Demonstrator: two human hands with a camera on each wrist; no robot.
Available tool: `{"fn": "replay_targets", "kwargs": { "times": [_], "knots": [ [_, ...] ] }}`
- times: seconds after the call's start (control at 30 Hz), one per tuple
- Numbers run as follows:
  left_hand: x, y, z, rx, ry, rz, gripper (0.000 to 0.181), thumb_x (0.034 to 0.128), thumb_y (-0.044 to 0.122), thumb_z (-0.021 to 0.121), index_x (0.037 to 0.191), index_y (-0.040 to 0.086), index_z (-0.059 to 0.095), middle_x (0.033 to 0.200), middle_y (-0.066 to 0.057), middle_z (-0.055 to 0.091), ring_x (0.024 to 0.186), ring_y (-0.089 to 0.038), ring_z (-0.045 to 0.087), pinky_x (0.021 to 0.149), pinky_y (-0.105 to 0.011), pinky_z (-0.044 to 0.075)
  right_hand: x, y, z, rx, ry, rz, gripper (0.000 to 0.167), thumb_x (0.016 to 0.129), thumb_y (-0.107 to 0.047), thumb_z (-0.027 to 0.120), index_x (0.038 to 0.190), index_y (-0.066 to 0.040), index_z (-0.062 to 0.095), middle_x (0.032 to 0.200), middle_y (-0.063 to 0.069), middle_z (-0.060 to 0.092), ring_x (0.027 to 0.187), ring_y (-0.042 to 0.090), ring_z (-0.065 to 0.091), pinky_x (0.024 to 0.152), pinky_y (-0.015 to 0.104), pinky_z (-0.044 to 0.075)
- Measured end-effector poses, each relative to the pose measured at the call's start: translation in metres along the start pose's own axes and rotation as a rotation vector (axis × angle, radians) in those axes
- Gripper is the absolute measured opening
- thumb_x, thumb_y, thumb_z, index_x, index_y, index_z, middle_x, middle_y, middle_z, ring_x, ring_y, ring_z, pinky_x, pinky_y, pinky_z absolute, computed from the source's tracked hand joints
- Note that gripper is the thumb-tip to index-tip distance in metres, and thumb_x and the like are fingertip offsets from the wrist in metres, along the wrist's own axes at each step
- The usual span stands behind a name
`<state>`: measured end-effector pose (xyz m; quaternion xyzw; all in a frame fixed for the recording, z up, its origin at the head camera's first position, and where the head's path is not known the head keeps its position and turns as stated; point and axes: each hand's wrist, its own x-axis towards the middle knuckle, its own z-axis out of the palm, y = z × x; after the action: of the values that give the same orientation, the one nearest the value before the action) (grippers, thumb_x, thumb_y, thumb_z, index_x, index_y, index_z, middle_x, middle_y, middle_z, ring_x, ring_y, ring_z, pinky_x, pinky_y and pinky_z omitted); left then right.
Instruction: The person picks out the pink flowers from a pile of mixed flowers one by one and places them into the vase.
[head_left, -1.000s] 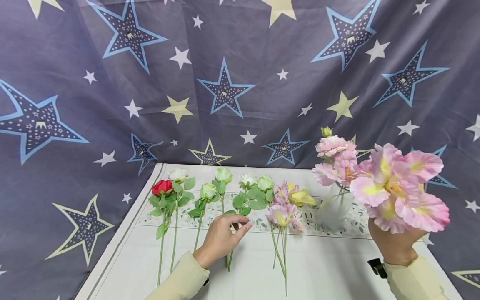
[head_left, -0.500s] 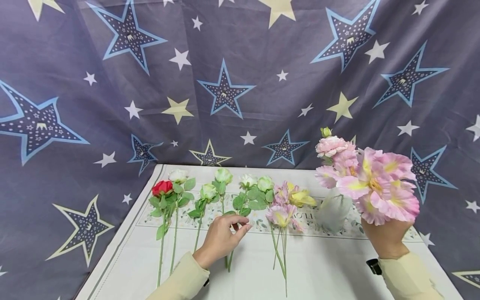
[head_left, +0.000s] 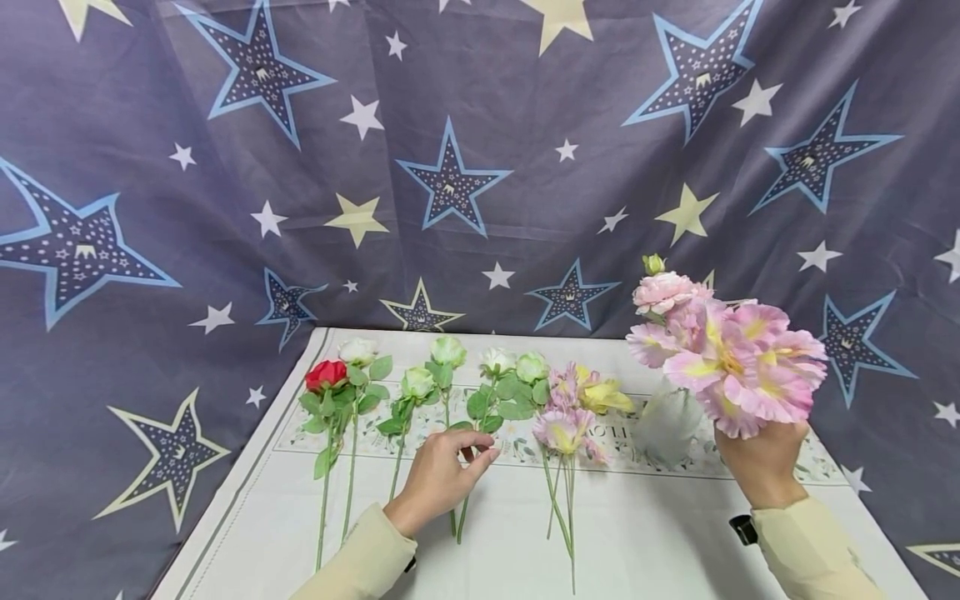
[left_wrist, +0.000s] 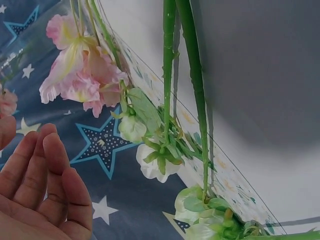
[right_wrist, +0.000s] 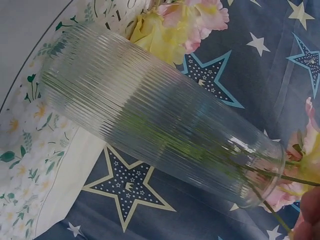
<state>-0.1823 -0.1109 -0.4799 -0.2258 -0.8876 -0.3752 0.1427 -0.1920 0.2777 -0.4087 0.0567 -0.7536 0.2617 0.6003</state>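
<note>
At the table's right side, my right hand (head_left: 765, 471) grips the stem of a large pink-and-yellow artificial iris (head_left: 750, 367), just below the bloom. Its fingertips (right_wrist: 307, 225) show at the corner of the right wrist view, beside a stem running into the mouth of a ribbed clear glass vase (right_wrist: 150, 110). The vase stands upright on the table and bears a pink peony-like flower (head_left: 665, 292) and other pink blooms. My left hand (head_left: 435, 479) hovers or rests over the green rose stems (left_wrist: 197, 85), fingers loosely bent, holding nothing; contact with the stems cannot be told.
On the white tablecloth (head_left: 637, 550) lie a red rose (head_left: 325, 375), several white and pale green roses (head_left: 417, 382), and a bunch of pink and yellow irises (head_left: 562, 429). A star-patterned curtain (head_left: 450, 275) hangs behind the table.
My right hand has moved left with the iris, bringing the bloom against the flowers in the vase. The left hand has stayed in place.
</note>
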Motion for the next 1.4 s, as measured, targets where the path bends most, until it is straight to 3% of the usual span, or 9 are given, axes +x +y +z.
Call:
{"fn": "replay_targets", "kwargs": {
  "times": [0.13,0.27,0.37,0.6,0.77,0.97,1.1,1.3,1.4],
  "knots": [
    [0.001,0.000,0.000,0.003,0.005,0.006,0.011,0.0939,0.025,0.077,0.103,0.021,0.081,0.091,0.013,0.074,0.073,-0.002,0.059,0.070,-0.028,0.043,-0.001,0.003,-0.002,0.041,-0.054,0.043,0.035,0.085,-0.010,0.067,0.115,0.006,0.061,0.105,0.026,0.069,0.100,0.043,0.064,0.104,0.025,0.044],
    [0.001,0.000,0.001,0.008,0.010,0.012,0.010,0.0938,0.024,0.078,0.103,0.021,0.081,0.090,0.013,0.074,0.073,-0.004,0.060,0.071,-0.029,0.043,0.001,0.004,-0.001,0.047,-0.053,0.043,0.032,0.083,-0.007,0.066,0.110,0.008,0.062,0.100,0.027,0.069,0.094,0.046,0.066,0.088,0.045,0.053],
    [0.001,0.001,0.001,0.008,0.009,0.010,0.010,0.0937,0.023,0.078,0.103,0.020,0.081,0.090,0.013,0.074,0.073,-0.006,0.061,0.072,-0.029,0.043,0.003,0.005,-0.001,0.031,-0.072,0.042,0.031,0.082,-0.004,0.066,0.110,0.008,0.061,0.099,0.028,0.068,0.094,0.049,0.066,0.076,0.065,0.047],
    [0.002,0.002,0.001,-0.001,0.005,0.002,0.010,0.0932,0.023,0.078,0.102,0.021,0.081,0.090,0.013,0.074,0.073,-0.008,0.062,0.075,-0.034,0.040,0.008,0.003,-0.001,0.040,-0.154,0.186,0.037,0.081,-0.001,0.068,0.117,0.006,0.063,0.105,0.027,0.070,0.101,0.049,0.066,0.081,0.064,0.047],
    [0.001,0.003,0.002,-0.012,-0.001,-0.001,0.008,0.0934,0.022,0.078,0.101,0.021,0.081,0.089,0.013,0.073,0.072,-0.010,0.063,0.077,-0.037,0.041,0.006,0.001,-0.003,0.022,-0.217,0.267,0.038,0.079,0.002,0.070,0.116,0.006,0.064,0.103,0.027,0.071,0.098,0.046,0.068,0.080,0.052,0.049],
    [0.000,0.003,0.002,-0.020,0.003,-0.008,0.007,0.0938,0.023,0.077,0.101,0.023,0.080,0.088,0.014,0.072,0.072,-0.010,0.062,0.096,-0.064,0.043,0.005,0.002,0.001,0.008,-0.240,0.267,0.029,0.081,0.003,0.065,0.110,0.006,0.065,0.097,0.028,0.070,0.090,0.045,0.068,0.076,0.054,0.048],
    [0.000,0.003,0.004,-0.019,-0.001,-0.015,0.008,0.0936,0.024,0.078,0.101,0.024,0.080,0.088,0.015,0.072,0.071,-0.008,0.061,0.098,-0.068,0.040,0.001,0.006,0.005,-0.003,-0.266,0.299,0.035,0.083,-0.001,0.069,0.117,0.005,0.065,0.103,0.028,0.070,0.096,0.047,0.067,0.080,0.061,0.048],
    [0.001,0.003,0.005,-0.014,-0.008,0.000,0.008,0.0936,0.024,0.078,0.101,0.023,0.080,0.088,0.014,0.072,0.072,-0.009,0.062,0.091,-0.061,0.044,-0.009,0.017,0.011,-0.001,-0.262,0.273,0.050,0.083,-0.003,0.075,0.131,0.005,0.062,0.118,0.024,0.069,0.109,0.039,0.065,0.094,0.020,0.044],
    [0.001,0.003,0.006,-0.012,-0.003,-0.004,0.008,0.0935,0.024,0.078,0.101,0.024,0.080,0.088,0.014,0.073,0.072,-0.010,0.063,0.094,-0.065,0.043,-0.012,0.024,0.013,0.043,-0.203,0.212,0.052,0.079,-0.003,0.077,0.129,0.004,0.064,0.116,0.024,0.070,0.113,0.017,0.064,0.094,0.007,0.035]
  ]
}}
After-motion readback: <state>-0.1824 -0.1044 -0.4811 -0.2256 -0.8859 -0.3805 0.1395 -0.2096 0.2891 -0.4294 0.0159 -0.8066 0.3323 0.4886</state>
